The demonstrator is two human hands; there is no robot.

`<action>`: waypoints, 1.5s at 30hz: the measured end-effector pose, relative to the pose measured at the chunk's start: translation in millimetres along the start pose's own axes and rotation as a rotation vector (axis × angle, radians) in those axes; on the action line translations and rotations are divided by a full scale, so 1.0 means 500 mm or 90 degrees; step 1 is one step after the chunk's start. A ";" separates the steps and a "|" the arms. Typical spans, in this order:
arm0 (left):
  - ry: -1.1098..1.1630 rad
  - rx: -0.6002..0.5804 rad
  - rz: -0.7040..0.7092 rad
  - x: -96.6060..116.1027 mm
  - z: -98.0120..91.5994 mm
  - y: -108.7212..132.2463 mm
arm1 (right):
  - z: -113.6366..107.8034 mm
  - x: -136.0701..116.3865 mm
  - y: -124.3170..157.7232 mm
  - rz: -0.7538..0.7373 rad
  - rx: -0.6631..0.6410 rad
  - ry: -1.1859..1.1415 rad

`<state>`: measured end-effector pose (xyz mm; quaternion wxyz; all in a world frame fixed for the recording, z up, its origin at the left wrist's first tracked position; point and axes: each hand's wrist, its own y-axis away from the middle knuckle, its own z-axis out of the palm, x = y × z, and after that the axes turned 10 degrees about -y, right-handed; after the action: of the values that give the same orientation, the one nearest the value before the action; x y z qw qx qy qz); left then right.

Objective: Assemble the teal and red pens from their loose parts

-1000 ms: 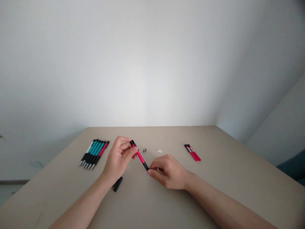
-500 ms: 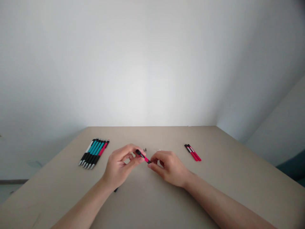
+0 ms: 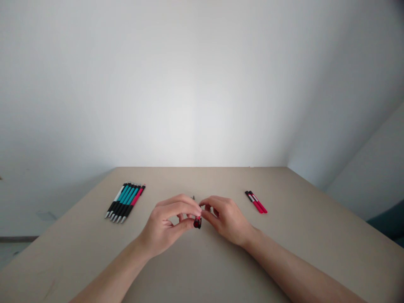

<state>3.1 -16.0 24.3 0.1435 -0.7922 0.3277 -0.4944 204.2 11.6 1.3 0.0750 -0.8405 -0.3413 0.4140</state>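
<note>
1. Red-and-black pen (image 3: 197, 223) sat between the left hand (image 3: 167, 219), which pinched it, and the right hand (image 3: 226, 216), curled close, grip unclear;
2. it seemed light, stiff, slightly slick; best held mid-barrel.

The flat beige table (image 3: 202, 275) carries slim white, teal and red black-gripped pens (image 3: 125, 202) at left, two red-and-black slender tubes (image 3: 259, 203) at right.

Soft light is brightening the wall (image 3: 189, 97) behind the table (image 3: 189, 269), mostly above its middle, fading toward both sides. Faint shadow is dulling the table's near part. The pen (image 3: 197, 223) over the table is looking slightly blurred; wide-angle stretch is splaying the table's sides.
</note>
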 end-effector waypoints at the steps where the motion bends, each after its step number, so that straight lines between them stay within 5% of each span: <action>1: 0.003 -0.006 0.001 0.001 0.000 -0.001 | 0.000 0.000 0.000 -0.003 0.001 0.000; 5: 0.004 0.006 -0.016 0.002 0.005 0.001 | 0.001 0.000 0.001 -0.011 0.000 0.001; 10: -0.067 0.225 -0.183 -0.022 0.005 0.003 | 0.001 0.004 0.008 -0.009 0.018 0.007; 13: -0.207 0.263 -0.307 -0.060 -0.018 -0.003 | -0.001 0.005 0.011 -0.010 0.026 0.011; 18: -0.574 0.100 -0.459 -0.118 -0.072 -0.008 | -0.004 0.004 0.012 -0.014 0.024 0.011; 24: -0.659 0.009 -0.501 -0.143 -0.089 0.004 | -0.009 0.009 0.016 -0.008 0.017 0.023; 40: -0.754 -0.082 -0.561 -0.131 -0.113 0.007 | -0.015 0.003 0.014 0.008 -0.004 0.030; 45: -0.797 -0.055 -0.605 -0.132 -0.125 0.012 | -0.014 0.002 0.016 -0.004 -0.003 0.030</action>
<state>-73.7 29.2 5.2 0.0434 -0.9835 -0.1687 0.0484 213.8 7.2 1.8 0.0821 -0.8491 -0.3430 0.3932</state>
